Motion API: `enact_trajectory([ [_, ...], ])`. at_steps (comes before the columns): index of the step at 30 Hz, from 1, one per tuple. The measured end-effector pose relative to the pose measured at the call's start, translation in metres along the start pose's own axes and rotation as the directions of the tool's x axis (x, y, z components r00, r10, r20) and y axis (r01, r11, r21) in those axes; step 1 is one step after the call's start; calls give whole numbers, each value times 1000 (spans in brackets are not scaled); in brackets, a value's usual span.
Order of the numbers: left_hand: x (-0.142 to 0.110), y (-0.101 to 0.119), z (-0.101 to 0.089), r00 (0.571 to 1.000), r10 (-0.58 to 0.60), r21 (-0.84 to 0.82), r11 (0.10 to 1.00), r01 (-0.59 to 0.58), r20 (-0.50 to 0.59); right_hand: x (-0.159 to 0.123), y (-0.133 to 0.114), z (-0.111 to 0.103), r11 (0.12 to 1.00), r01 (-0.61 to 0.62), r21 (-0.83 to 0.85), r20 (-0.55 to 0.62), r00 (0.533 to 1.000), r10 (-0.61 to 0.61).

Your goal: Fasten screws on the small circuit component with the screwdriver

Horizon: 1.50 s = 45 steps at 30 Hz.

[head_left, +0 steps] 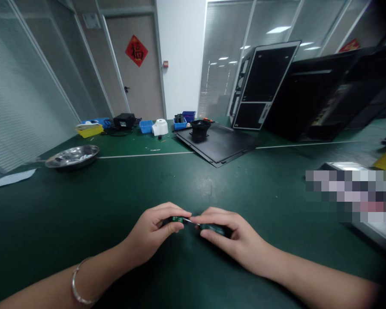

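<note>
Two bare forearms reach in from the bottom of the view and meet over a dark green table (83, 206). The left hand (151, 231), with a thin silver bracelet (79, 285) on its wrist, is curled closed, its fingers and thumb pinching a small green circuit board (177, 219) by its edges. The board sits just above the table, at the middle of the view, with tiny components on its face. The right hand (230, 234) is also closed, gripping a small screwdriver (212, 229) with a dark handle, and its thin metal shaft (187, 220) reaches across to touch the board. Nothing stands between the hands and the things farther up the table. There, a shallow steel bowl (72, 156) sits to the left, and a flat black panel (218, 146) lies ahead with a black funnel-shaped part (199, 129) on it. Beyond are a yellow tray (89, 130), a black box (124, 121), blue bins (146, 126) and a white domed object (160, 127). Large black computer cases (263, 86) stand at the right, and a door with a red diamond-shaped sign (137, 50) closes the far wall.
</note>
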<state>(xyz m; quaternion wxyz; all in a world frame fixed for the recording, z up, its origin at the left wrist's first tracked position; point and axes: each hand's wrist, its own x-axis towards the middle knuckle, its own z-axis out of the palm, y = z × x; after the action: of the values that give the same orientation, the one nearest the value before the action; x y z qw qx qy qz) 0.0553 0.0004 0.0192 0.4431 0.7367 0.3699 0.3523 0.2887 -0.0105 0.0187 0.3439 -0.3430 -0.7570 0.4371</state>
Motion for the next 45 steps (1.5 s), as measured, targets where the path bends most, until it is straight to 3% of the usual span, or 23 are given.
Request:
enact_trajectory([
  [14,1,-1,1,993,-101,-157,981,110,66,0,1,-1,1000,8,22,8,1000,-8],
  [19,2,-1,0,996,-86,-173,981,90,30,1,0,0,1000,-24,-3,-10,1000,24],
  [26,3,-8,-1,977,-197,-260,950,172,-74,1,-2,0,995,-100,-9,12,995,100],
  [37,2,-6,-1,993,-117,-132,985,113,-24,1,0,-2,997,-74,-28,27,997,75],
  [45,1,-5,3,987,-159,-273,950,151,-9,1,0,-1,998,-59,-29,23,998,60],
])
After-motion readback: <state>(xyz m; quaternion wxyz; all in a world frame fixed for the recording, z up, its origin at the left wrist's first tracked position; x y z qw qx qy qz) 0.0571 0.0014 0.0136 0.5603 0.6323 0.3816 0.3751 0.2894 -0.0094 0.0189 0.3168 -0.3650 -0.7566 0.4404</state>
